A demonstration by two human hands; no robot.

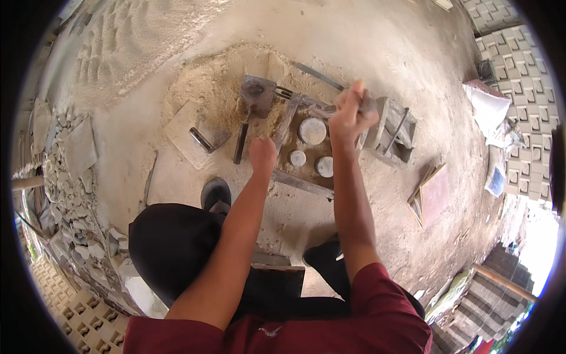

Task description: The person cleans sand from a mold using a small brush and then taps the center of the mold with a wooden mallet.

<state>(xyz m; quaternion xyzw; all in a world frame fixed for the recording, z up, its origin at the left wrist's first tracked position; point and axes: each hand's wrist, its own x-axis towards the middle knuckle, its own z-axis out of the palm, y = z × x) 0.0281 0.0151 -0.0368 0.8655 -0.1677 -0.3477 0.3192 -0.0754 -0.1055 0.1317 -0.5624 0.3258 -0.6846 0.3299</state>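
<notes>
"Where's the rectangular frame [303,184]?"
"Between the left hand [263,152] and the right hand [352,115], with three pale round discs [312,131] inside."
"What's the right one doing?"
"Closed around a flat metal bar [319,76], by the frame's far right corner."
"And the left?"
"Curled; I can't tell whether it grips anything. A square-bladed trowel [257,97] lies just beyond it."
</notes>
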